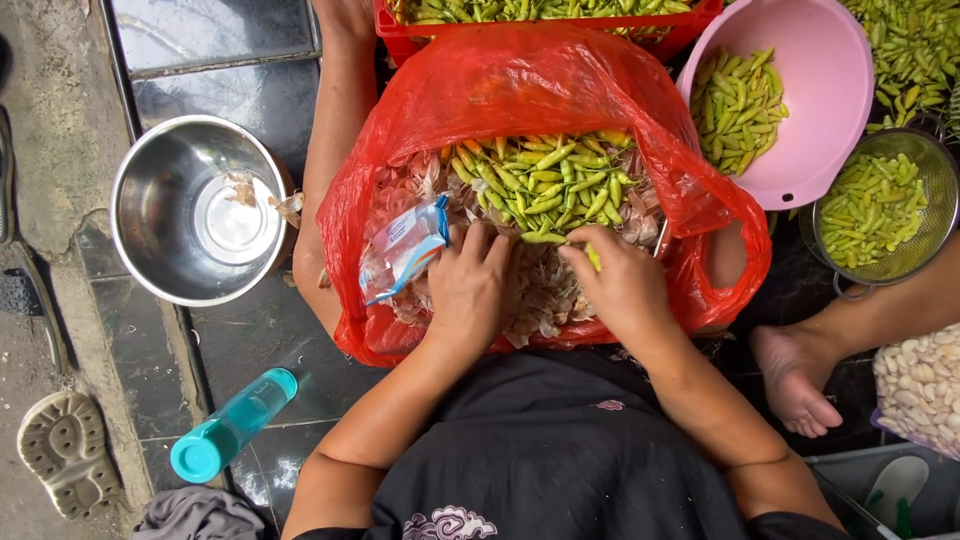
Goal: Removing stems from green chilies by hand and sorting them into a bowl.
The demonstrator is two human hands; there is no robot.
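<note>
A red plastic bag (520, 85) lies open in front of me, holding a heap of green chillies (545, 185) on top of papery garlic skins (545, 295). My left hand (468, 290) rests palm down on the skins, fingers spread, beside a small clear plastic packet (405, 248). My right hand (620, 280) pinches one green chilli (592, 256) between thumb and fingers at the edge of the heap.
A steel bowl (165, 215) with a few skins sits on the dark tiles at left, a teal bottle (232, 425) below it. A pink bowl (815, 120), a metal colander (935, 190) and a red crate (545, 22) hold more chillies. Another person's foot (795, 380) is at right, near peeled garlic (922, 385).
</note>
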